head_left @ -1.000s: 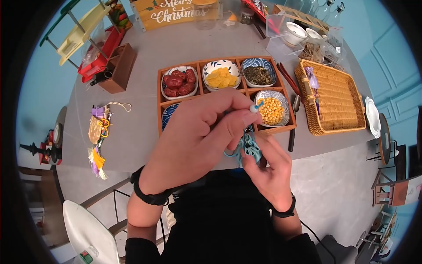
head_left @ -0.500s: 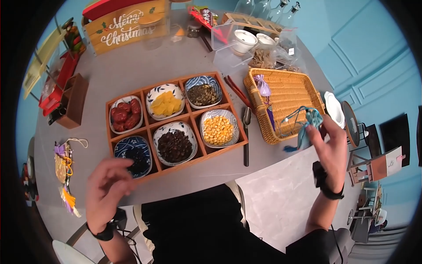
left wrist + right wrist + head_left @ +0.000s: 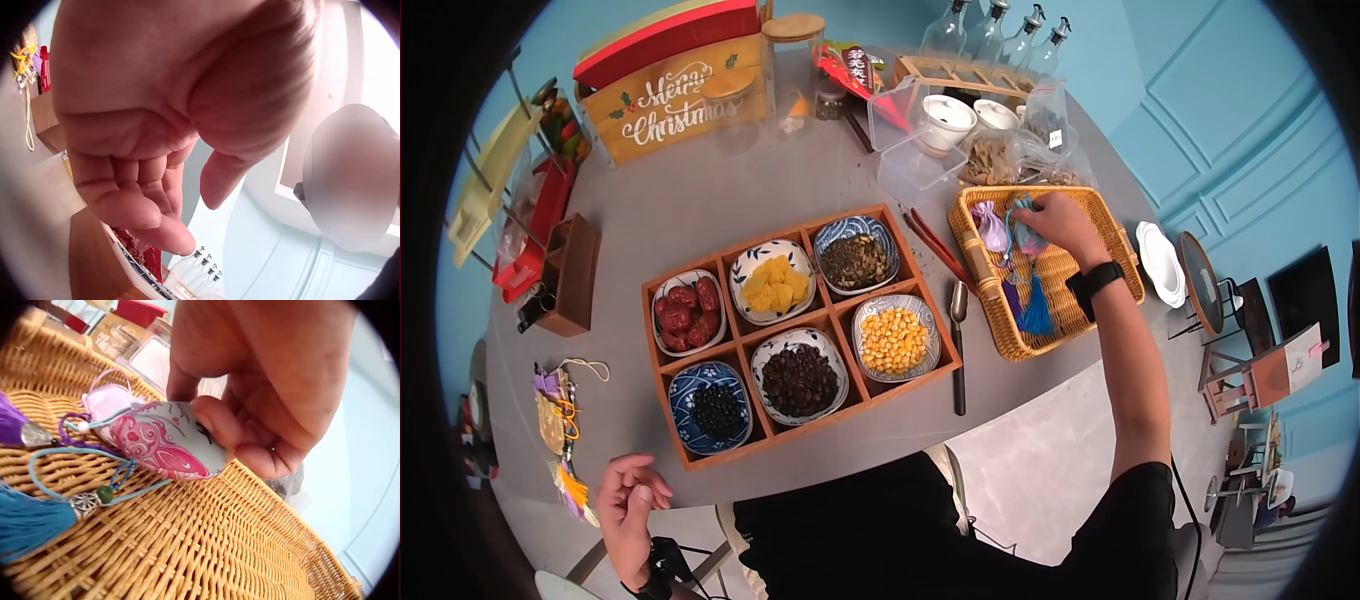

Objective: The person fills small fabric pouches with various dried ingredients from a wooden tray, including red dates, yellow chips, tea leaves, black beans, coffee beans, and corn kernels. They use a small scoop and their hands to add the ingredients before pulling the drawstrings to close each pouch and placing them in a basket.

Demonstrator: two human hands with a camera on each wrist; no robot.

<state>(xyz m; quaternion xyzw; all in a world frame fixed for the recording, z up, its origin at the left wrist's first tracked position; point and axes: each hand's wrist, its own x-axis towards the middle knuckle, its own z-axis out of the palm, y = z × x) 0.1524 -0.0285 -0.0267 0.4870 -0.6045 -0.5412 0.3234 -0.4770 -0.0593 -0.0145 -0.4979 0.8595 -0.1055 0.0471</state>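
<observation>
In the head view my right hand (image 3: 1065, 225) reaches into the wicker basket (image 3: 1065, 290). Its thumb and fingers pinch a pale blue sachet (image 3: 169, 440) with a pink printed pattern, low over the woven bottom. From the sachet trail a cord with a green bead (image 3: 105, 494) and a blue tassel (image 3: 1036, 308). Right beside it lies a lilac sachet (image 3: 990, 228), with a purple tassel (image 3: 12, 422) nearby. My left hand (image 3: 630, 510) hovers at the table's front left edge, holding nothing, its fingers loosely bent.
A divided wooden tray (image 3: 900, 385) carries bowls of red dates (image 3: 688, 315), corn kernels (image 3: 892, 340) and other dried foods. Between tray and basket lie a spoon (image 3: 959, 345) and reddish tongs (image 3: 940, 248). Tasselled ornaments (image 3: 555, 420) lie at left; glass bottles (image 3: 945, 35) stand behind.
My hands have parted from working together on the blue sachet. The right hand has carried it rightward into the basket; the left has drawn back to the lower left.
</observation>
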